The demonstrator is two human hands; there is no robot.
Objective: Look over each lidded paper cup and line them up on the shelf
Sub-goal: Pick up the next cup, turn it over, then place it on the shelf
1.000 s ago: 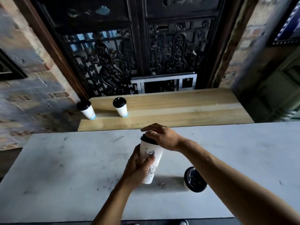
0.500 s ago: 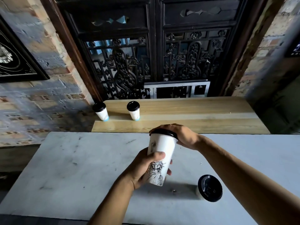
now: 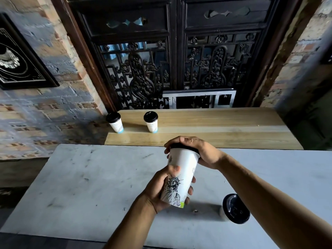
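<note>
A tall white paper cup (image 3: 181, 175) with a black lid and a Statue of Liberty drawing is held tilted above the grey table (image 3: 93, 186). My left hand (image 3: 161, 191) wraps its lower body. My right hand (image 3: 199, 151) covers its lid from above. Another lidded cup (image 3: 233, 209) stands on the table to the right, under my right forearm. Two small lidded cups (image 3: 115, 122) (image 3: 151, 121) stand side by side at the left end of the wooden shelf (image 3: 215, 130).
The shelf runs beyond the table's far edge, under a dark carved wooden screen (image 3: 172, 69). A brick wall with a black framed picture (image 3: 19, 60) is on the left. More brick wall rises on the right.
Both hands have lifted the tall cup off the table and tilted it, bringing the drawing into view. The camera has tipped upward a little.
</note>
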